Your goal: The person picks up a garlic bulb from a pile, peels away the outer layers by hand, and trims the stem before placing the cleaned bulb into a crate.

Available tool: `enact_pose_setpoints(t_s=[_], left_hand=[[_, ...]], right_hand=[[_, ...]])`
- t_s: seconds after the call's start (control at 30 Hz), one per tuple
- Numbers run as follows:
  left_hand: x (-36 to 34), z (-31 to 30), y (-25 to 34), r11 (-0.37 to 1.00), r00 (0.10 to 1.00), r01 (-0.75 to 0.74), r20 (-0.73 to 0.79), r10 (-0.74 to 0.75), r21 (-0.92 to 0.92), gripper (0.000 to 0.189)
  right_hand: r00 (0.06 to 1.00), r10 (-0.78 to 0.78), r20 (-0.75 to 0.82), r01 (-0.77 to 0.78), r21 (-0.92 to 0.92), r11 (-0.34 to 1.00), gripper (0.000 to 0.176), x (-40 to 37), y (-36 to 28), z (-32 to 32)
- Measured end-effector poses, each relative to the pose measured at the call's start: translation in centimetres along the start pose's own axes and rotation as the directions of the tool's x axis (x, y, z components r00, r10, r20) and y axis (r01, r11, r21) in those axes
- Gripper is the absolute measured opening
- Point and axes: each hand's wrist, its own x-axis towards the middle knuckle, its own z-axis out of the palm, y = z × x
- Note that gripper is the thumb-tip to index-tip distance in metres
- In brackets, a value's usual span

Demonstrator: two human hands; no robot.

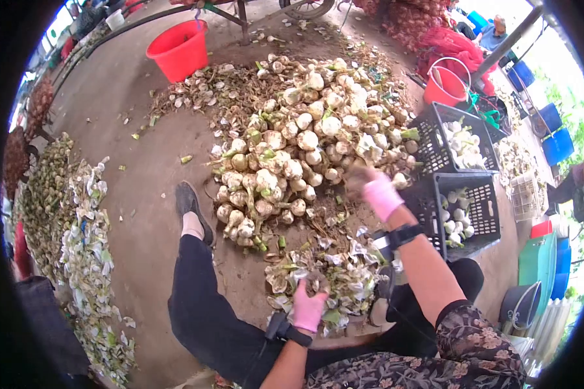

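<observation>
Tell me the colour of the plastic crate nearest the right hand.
Black; the plastic crate, with perforated walls, shows in the head view.

Right hand (pixel 371 188) at edge of garlic pile (pixel 298 149), left hand (pixel 309 301) over peelings (pixel 353 275); white bulbs (pixel 459 217) in black crates (pixel 427 201).

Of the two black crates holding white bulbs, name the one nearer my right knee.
The lower crate in the picture, just beyond your right knee. The other crate stands behind it, farther from you.
</observation>
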Motion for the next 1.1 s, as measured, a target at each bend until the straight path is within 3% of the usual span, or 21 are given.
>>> enact_pose_setpoints(t_s=[0.03,0.07,0.1,0.13,0.2,0.3,0.4,0.47,0.53,0.57,0.6,0.63,0.67,0.73,0.77,0.8,0.87,0.93,1.0,1.03,1.1], left_hand=[[0.5,-0.3,-1.5,1.0,0.999,-0.002,0.04,0.002,0.0,0.049],[1.1,-0.6,-2.9,1.0,0.997,-0.001,0.079,0.001,0.0,0.05],[0.3,-0.3,-0.2,0.998,1.0,0.022,0.015,-0.023,0.057,0.046],[0.6,-0.4,-1.1,0.992,1.0,0.01,0.01,-0.012,0.127,0.045],[0.6,-0.1,-0.3,0.994,0.997,0.079,-0.007,-0.079,0.078,0.046],[1.0,0.1,-0.4,0.992,0.999,0.024,0.021,-0.027,0.124,0.046],[1.0,0.4,-0.1,0.998,0.999,-0.037,0.013,0.036,0.057,0.042],[1.1,0.6,-1.3,0.999,0.999,-0.027,0.032,0.026,0.027,0.038],[1.0,0.5,-0.1,1.0,1.0,-0.029,0.005,0.029,0.012,0.036],[0.9,0.4,0.7,0.993,0.999,0.054,0.014,-0.053,-0.109,0.038],[1.1,0.3,-0.4,0.996,0.998,-0.026,-0.061,0.032,0.085,0.041],[1.1,0.1,-0.6,0.997,0.993,-0.068,-0.094,0.072,0.048,0.046],[1.2,0.0,-0.4,0.994,0.985,-0.112,-0.131,0.113,0.015,0.05],[1.4,-0.1,-0.8,0.969,0.952,-0.195,-0.21,0.224,0.148,0.06],[1.9,-0.1,-1.4,0.957,0.951,-0.206,-0.189,0.245,0.202,0.077],[2.0,0.0,-1.9,0.94,0.935,-0.252,-0.191,0.297,0.229,0.076],[1.1,0.4,-0.6,0.982,0.98,-0.173,-0.113,0.164,-0.07,0.073],[1.1,-0.1,-0.5,0.955,0.961,-0.269,-0.1,0.257,-0.126,0.065],[0.3,-0.5,-0.4,0.955,0.952,-0.297,-0.074,0.296,-0.004,0.066],[-0.2,-0.6,0.1,0.953,0.951,-0.303,-0.071,0.302,-0.003,0.066],[-1.0,-0.4,0.6,0.863,0.891,-0.406,-0.077,0.447,0.302,0.068]], right_hand=[[0.991,-0.122,0.054,0.132,-0.528,0.839,0.047,0.2,-0.1,3.9],[0.963,-0.237,0.131,0.266,-0.625,0.734,0.048,2.7,2.4,5.5],[0.955,-0.208,0.213,0.294,-0.784,0.546,0.053,2.5,0.4,8.4],[0.938,-0.287,0.193,0.295,-0.879,0.375,0.056,5.3,2.7,9.6],[0.941,-0.264,0.212,0.273,-0.936,0.222,0.059,9.5,4.4,11.8],[0.965,-0.242,0.103,0.153,-0.968,0.198,0.064,12.2,6.4,13.2],[0.947,-0.321,0.004,0.101,-0.953,0.285,0.053,10.3,7.6,13.2],[0.918,-0.34,-0.203,0.0,-0.858,0.513,0.051,8.7,10.4,11.1],[0.936,-0.306,-0.175,-0.003,-0.872,0.49,0.052,5.9,12.3,8.7],[0.978,-0.094,-0.186,-0.06,-0.686,0.725,0.049,4.4,14.0,7.1],[0.985,0.116,-0.13,-0.162,-0.442,0.882,0.046,3.1,15.1,6.0],[0.935,0.342,-0.092,-0.353,-0.148,0.924,0.038,-0.5,11.8,7.0],[0.911,0.411,-0.001,-0.4,0.228,0.888,0.037,-2.1,13.3,6.5],[0.863,0.463,0.204,-0.493,0.545,0.678,0.042,-5.7,15.2,5.8],[0.86,0.447,0.245,-0.506,0.512,0.694,0.044,-7.6,14.7,6.4],[0.858,0.428,0.284,-0.514,0.48,0.711,0.046,-9.6,14.2,6.9],[0.868,0.381,0.318,-0.48,0.344,0.807,0.056,-13.3,11.5,8.4],[0.869,0.367,0.333,-0.461,0.27,0.846,0.052,-14.2,11.7,7.7],[0.871,0.286,0.399,-0.425,0.319,0.847,0.045,-14.9,10.3,7.0],[0.909,0.243,0.338,-0.334,0.247,0.91,0.045,-15.0,10.1,6.7],[0.945,0.185,0.268,-0.235,0.168,0.957,0.046,-15.5,9.6,6.2]])
